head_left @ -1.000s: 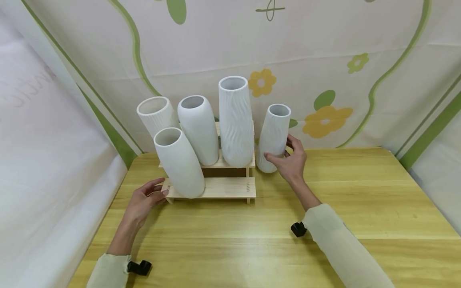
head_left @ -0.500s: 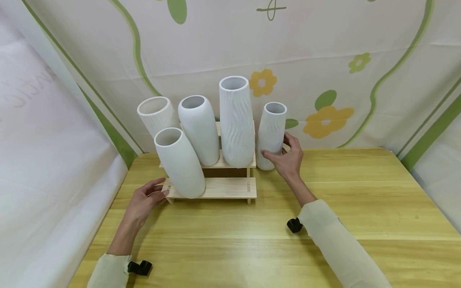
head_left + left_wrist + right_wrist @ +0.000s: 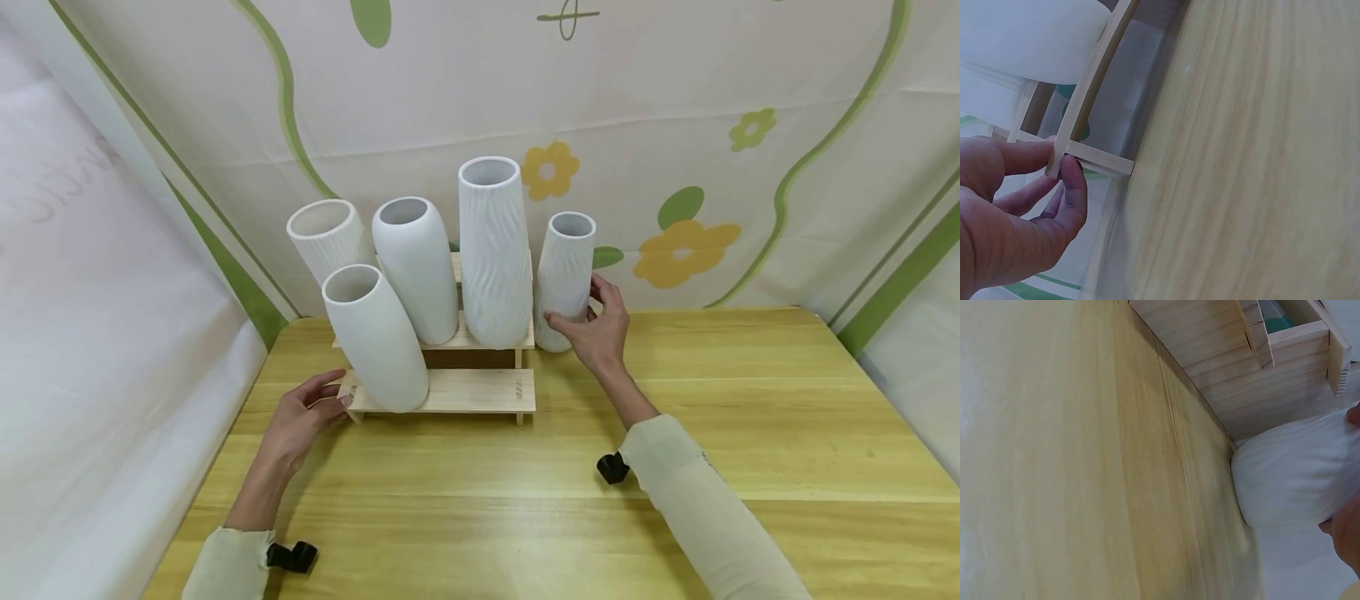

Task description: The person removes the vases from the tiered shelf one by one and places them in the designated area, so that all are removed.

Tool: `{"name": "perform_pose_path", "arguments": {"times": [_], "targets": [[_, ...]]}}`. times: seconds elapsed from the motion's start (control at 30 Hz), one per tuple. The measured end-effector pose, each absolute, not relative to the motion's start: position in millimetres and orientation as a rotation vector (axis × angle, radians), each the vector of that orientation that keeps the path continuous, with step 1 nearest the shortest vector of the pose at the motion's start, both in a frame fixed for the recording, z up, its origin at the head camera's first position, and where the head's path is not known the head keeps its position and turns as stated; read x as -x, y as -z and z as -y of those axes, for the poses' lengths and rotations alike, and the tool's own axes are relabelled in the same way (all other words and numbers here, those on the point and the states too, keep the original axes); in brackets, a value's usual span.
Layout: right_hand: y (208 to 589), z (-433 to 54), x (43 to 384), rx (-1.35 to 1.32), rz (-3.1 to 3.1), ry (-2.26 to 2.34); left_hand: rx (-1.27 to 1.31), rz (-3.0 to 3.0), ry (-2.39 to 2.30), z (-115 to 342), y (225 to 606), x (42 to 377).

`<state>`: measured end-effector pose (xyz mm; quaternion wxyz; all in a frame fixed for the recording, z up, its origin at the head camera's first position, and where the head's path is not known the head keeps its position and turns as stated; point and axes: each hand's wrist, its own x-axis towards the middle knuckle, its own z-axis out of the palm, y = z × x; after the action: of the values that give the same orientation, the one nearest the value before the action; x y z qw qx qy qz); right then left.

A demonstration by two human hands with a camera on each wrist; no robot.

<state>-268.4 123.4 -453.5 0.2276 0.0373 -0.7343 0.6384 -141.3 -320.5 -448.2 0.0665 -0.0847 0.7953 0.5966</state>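
My left hand pinches the left end of the lowest board of a pale wooden tiered stand; the left wrist view shows thumb and fingers on both faces of the board. To the stand's right, my right hand grips a white, wavy-textured vase around its lower half. This vase is upright on the table, close beside the stand's side panel. A smooth white vase leans on the lowest step. Behind it are another smooth vase and a tall wavy one.
A ribbed white vase stands at the back left of the stand, partly hidden. The wooden table runs back to a white cloth backdrop printed with flowers. More white cloth hangs at the left.
My right hand has shifted the wavy vase slightly left and back, closer to the stand, and then nearly stopped. My left hand has stayed at the board's end.
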Motion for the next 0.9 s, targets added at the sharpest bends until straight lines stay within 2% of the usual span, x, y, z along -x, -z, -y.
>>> {"name": "perform_pose_path", "arguments": {"times": [0.4, 0.9], "targets": [[443, -130, 256, -0.06, 2.174, -1.719, 0.265, -2.399, -1.802, 320, 448, 142], [426, -127, 202, -0.12, 2.16, -1.796, 0.27, -2.401, -1.8, 320, 448, 142]]}}
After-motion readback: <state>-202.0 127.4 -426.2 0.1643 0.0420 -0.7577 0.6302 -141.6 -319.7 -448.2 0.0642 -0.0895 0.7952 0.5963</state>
